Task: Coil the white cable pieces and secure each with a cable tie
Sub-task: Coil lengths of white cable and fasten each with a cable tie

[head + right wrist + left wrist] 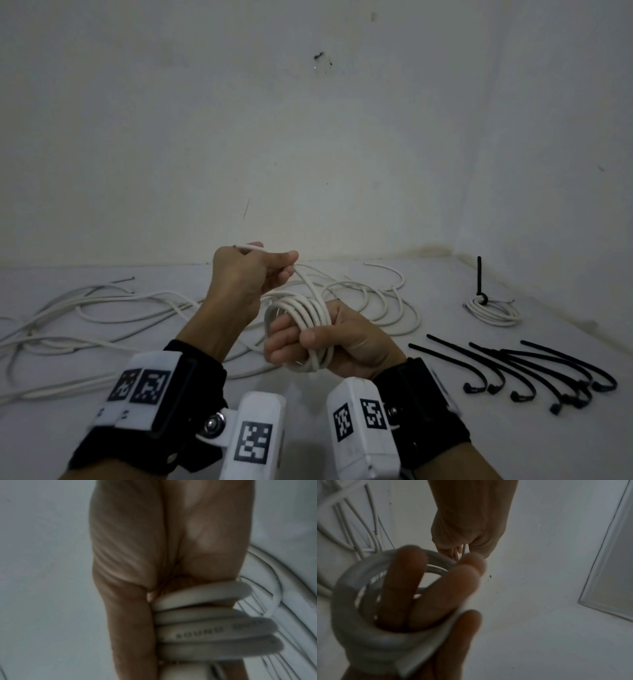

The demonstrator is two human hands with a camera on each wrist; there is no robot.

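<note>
My right hand (301,339) grips a small coil of white cable (305,310), several turns wound round its fingers, the thumb pressed on top. In the right wrist view the turns (205,631) lie stacked against the thumb of that hand (137,547). My left hand (274,265) is raised behind and to the left of the coil and pinches the free strand (308,282), which runs down into the coil. The left wrist view shows the coil (351,588) round the right fingers (406,581), with my left hand (462,551) pinching the strand above.
Loose white cables (102,308) sprawl over the white table to the left and behind the hands. At the far right lies a finished coil (493,310) bound with a black tie (479,277). Several black cable ties (531,373) lie at the right front. A wall stands close behind.
</note>
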